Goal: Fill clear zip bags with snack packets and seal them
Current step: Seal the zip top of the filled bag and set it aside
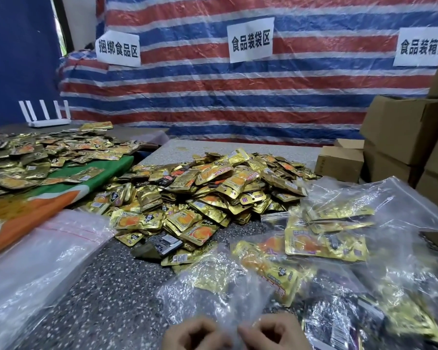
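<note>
A red, white and blue striped tarp [213, 97] hung far beyond the hands, with three paper signs [250, 39] stuck on it. The speckled worktop [106, 286] spread out ahead of the hands. On it a broad heap of gold snack packets [213, 188] lay straight ahead of them and well apart. Cardboard boxes [400, 137] stood stacked far off to the right. A stack of empty clear bags [36, 261] lay to the left of the hands, and filled bags [339, 223] lay ahead and to the right. The clear zip bag [228, 299], with packets inside, lay just in front of the hands, its near edge running between them. The left hand [195, 332] and right hand [276, 332] sat side by side, fingers curled, each pinching that edge.
</note>
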{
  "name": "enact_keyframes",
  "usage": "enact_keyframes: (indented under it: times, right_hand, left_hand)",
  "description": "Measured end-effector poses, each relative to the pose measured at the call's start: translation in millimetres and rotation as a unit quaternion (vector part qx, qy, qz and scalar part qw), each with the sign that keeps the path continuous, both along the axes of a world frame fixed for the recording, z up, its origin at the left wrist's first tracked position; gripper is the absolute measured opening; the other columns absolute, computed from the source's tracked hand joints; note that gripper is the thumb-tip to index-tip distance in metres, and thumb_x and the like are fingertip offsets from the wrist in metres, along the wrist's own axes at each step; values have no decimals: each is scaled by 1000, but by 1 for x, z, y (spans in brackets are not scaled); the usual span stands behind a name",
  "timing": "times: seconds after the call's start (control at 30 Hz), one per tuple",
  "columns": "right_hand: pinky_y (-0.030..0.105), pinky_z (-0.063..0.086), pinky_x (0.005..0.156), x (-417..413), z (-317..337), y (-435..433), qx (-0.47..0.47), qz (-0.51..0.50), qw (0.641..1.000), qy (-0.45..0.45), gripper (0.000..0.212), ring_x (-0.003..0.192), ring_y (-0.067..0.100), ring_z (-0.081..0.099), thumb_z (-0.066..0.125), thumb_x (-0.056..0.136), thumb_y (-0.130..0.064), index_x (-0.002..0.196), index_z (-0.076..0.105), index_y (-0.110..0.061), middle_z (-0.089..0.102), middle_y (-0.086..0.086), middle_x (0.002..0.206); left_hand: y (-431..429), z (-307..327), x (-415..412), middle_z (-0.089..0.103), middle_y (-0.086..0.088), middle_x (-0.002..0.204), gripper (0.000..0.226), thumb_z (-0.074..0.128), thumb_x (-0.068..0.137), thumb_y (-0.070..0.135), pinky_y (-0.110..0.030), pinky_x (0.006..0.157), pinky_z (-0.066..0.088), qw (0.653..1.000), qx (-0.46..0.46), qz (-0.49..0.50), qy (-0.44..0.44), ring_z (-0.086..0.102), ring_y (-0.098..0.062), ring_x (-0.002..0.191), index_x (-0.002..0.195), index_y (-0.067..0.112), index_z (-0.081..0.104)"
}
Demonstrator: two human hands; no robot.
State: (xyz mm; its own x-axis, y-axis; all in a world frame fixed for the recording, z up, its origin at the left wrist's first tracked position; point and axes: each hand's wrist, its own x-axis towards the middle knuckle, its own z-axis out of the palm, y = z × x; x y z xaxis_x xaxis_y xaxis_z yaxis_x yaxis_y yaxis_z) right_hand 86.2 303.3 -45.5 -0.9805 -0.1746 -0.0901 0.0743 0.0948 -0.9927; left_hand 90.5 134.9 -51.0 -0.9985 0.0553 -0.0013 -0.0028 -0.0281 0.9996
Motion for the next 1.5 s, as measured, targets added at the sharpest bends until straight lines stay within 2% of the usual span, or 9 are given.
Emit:
enact_keyframes:
  times: [0.2, 0.23, 0.27, 0.37, 0.5, 0.7, 1.03, 1.3, 1.5]
  right_hand:
    - [28, 45, 69, -1, -4, 8, 142, -159, 963, 165, 29, 39, 15, 34, 66, 80, 14, 57, 53, 24, 33, 17, 40]
    - [53, 29, 64, -4, -3, 9, 190, -155, 936, 253, 33, 43, 12, 44, 62, 86, 10, 57, 55, 25, 32, 20, 39]
    - [50, 55, 85, -3, 8, 2, 245, -143, 918, 278, 36, 53, -9, 52, 64, 89, -4, 57, 65, 12, 39, 14, 37]
    - [6, 51, 79, -2, 22, -7, 200, -95, 888, 403, 4, 87, -22, 56, 65, 85, -39, 85, 68, -41, 63, -8, 82]
    - [15, 39, 108, -10, 43, 6, 191, 132, 933, 274, 40, 116, -18, 53, 72, 79, -44, 117, 60, -48, 58, -30, 126]
    - [6, 43, 58, -26, 87, 23, 365, 50, 802, 471, 15, 66, -3, 61, 65, 80, -12, 81, 71, -25, 66, -18, 82]
    - [19, 47, 59, -95, 187, 32, 391, 132, 868, 276, 20, 70, 8, 64, 59, 82, -15, 72, 71, -27, 71, -3, 77]
    - [43, 56, 76, -108, 199, 55, 467, 129, 860, 163, 29, 78, 15, 67, 46, 62, -42, 71, 70, -28, 72, -2, 80]
    - [35, 48, 62, -106, 203, 62, 464, 128, 866, 139, 28, 73, 16, 63, 45, 65, -36, 74, 70, -29, 70, 3, 84]
  left_hand:
    - [-12, -5, -5, 62, -19, 56, 19, 68, 68, 1, -34, 46, 41, 989, -9, 134, 64, 59, -31, 51, 50, 0, 62]
    - [-12, 1, -5, 65, -15, 58, 15, 65, 65, 10, -35, 49, 42, 987, -37, 133, 86, 60, -32, 56, 53, 2, 62]
    - [-11, 7, -6, 67, -13, 59, 14, 63, 65, 14, -34, 51, 43, 987, -48, 123, 95, 61, -31, 58, 55, 4, 63]
    - [-9, 10, -7, 63, -22, 56, 33, 66, 81, -8, -27, 48, 43, 990, 2, 128, 65, 57, -31, 48, 51, 5, 61]
    - [-2, 41, -19, 52, -27, 53, 34, 62, 76, -12, -19, 35, 36, 979, 164, 120, 15, 45, -21, 41, 47, 3, 53]
    - [-21, 79, -61, 54, -13, 52, 38, 61, 86, -1, -25, 33, 40, 978, 130, 129, 105, 50, -17, 41, 50, 8, 55]
    - [-16, 109, -115, 55, -10, 59, 33, 63, 84, 41, -31, 49, 34, 973, 169, 80, 136, 48, -20, 47, 61, 17, 65]
    - [11, 102, -229, 65, 12, 81, 9, 71, 89, 23, -21, 61, 50, 952, -155, 151, 215, 61, -3, 71, 87, 27, 64]
    - [78, 52, -302, 23, 8, 160, 81, 77, 80, 41, -46, 116, 32, 898, -409, 27, 158, 26, -20, 144, 149, 44, 34]
